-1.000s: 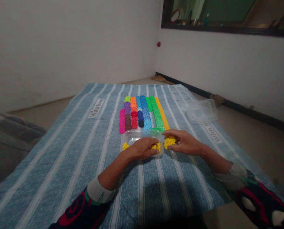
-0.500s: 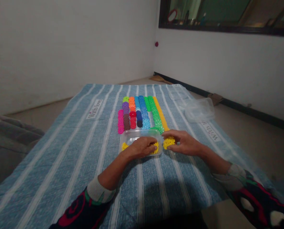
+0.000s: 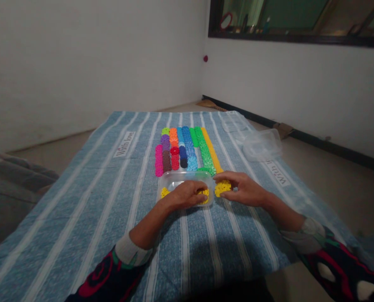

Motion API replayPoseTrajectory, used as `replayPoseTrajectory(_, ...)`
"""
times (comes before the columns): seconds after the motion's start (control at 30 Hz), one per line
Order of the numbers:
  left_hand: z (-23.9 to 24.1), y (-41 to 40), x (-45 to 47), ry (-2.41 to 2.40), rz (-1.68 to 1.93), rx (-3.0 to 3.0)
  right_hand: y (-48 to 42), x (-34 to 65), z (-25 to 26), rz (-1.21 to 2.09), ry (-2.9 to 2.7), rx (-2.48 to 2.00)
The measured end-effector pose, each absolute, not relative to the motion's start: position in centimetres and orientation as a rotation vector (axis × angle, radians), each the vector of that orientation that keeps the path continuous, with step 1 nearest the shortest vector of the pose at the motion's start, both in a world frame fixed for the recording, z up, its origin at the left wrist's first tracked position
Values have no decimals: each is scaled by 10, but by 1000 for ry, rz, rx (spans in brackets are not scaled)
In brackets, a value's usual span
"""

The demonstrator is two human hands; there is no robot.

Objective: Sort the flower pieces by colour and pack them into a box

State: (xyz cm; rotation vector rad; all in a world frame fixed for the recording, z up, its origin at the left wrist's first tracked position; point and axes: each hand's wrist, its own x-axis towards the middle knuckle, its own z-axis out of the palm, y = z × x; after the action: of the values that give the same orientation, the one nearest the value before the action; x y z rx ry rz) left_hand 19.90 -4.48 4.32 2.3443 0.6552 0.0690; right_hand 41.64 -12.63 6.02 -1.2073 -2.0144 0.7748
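A clear plastic box [image 3: 187, 173] stands on the striped cloth, with yellow snowflake discs [image 3: 164, 192] in its left end. My left hand [image 3: 190, 193] reaches into the box, its fingers closed round a stack of yellow discs [image 3: 204, 196] at the right end. Just outside the box's right wall, my right hand [image 3: 242, 188] pinches a bunch of yellow discs [image 3: 222, 188] between thumb and fingers. Beyond the box lie rows of discs sorted by colour, among them a green row [image 3: 206, 153] and a yellow-orange row [image 3: 211, 147].
Pink discs [image 3: 159, 160], brown discs [image 3: 167, 160] and blue discs [image 3: 188, 140] lie in rows past the box. Further right sit a translucent container [image 3: 262, 144] and a clear lid [image 3: 234, 122]. The blue striped cloth [image 3: 105, 201] covers the table.
Almost nothing differs. Both hands keep their places and their hold on the yellow discs; the view has shifted very slightly.
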Motion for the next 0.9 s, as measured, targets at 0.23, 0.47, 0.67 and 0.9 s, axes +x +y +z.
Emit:
replayPoseTrajectory(0.23,44,-47,200,638,108,2336,-121,411,63,667,-2092,-1186)
replayPoseTrajectory(0.47,39,-45,198,625,125,2336,-115,401,70,535,-2230,-1154)
replayPoseTrajectory(0.67,38,-46,197,673,109,2357,-115,397,74,489,-2380,-1162)
replayPoseTrajectory(0.9,34,-45,197,618,160,2341,-116,389,74,482,-2484,-1117)
